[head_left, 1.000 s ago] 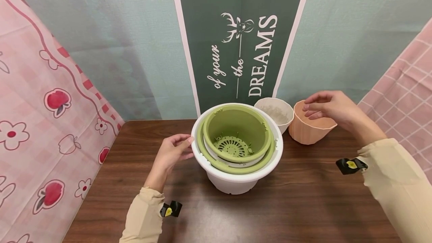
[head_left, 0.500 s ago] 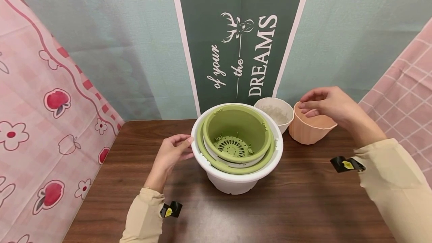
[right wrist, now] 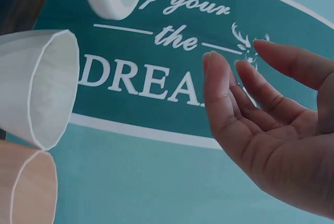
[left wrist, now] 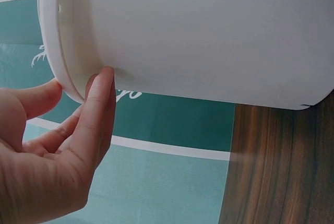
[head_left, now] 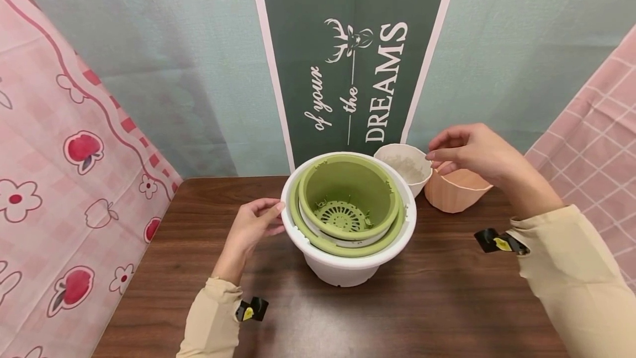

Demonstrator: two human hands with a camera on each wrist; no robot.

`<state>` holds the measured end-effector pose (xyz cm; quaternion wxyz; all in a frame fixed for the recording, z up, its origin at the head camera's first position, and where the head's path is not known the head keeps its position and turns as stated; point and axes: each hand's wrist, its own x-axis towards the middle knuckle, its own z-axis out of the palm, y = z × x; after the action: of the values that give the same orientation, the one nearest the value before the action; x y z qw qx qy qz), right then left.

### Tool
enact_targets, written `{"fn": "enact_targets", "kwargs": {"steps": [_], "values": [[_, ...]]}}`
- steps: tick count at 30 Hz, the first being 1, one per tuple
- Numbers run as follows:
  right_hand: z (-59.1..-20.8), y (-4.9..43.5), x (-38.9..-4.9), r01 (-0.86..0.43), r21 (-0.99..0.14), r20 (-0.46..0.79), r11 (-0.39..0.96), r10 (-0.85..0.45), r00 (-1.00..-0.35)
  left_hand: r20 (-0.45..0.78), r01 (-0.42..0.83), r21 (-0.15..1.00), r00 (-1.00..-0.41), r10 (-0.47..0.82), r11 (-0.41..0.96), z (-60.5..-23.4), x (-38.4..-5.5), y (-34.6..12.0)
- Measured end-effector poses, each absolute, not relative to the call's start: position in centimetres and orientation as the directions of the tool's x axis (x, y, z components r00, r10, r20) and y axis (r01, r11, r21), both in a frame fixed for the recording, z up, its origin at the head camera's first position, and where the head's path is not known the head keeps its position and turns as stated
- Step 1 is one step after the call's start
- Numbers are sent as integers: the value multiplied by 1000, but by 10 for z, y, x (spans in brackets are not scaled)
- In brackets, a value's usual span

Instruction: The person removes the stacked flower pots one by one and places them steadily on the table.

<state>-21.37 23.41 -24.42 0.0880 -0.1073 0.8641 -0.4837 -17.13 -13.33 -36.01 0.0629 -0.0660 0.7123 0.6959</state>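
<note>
A large white plastic flower pot stands on the table with several green and white pots nested in it. The innermost green pot has a slotted base. My left hand holds the white pot's rim at its left side; in the left wrist view the thumb meets the rim and the fingers touch the wall below it. My right hand hovers above the peach pot, fingers loosely bent and holding nothing. Beside it, a small white pot contains pale, translucent bits.
The brown wooden table ends against a blue-green cloth backdrop with white lettering. Pink patterned cloth hangs at the left, and pink checked cloth at the right.
My right hand has moved left from over the peach pot's middle toward the small white pot. The left hand and the nested pots stay where they were.
</note>
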Motion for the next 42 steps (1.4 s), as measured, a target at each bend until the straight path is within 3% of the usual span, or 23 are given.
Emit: {"fn": "enact_targets", "kwargs": {"steps": [14, 21, 33, 42], "values": [[-245, 214, -206, -44, -815, -96, 577, -210, -973, -175, -176, 984, -984, -10, 22, -362, -171, -134], [-253, 211, -210, -74, -840, -75, 538, -251, -965, -176, -176, 984, -984, -11, 24, -361, -171, -135], [-249, 193, -207, -47, -726, -180, 686, -256, -950, -173, -173, 984, -985, -3, 29, -361, -172, -135], [-261, 181, -206, -38, -760, -205, 649, -294, -934, -174, -174, 985, -985, -1, 20, -362, -172, -135]]}}
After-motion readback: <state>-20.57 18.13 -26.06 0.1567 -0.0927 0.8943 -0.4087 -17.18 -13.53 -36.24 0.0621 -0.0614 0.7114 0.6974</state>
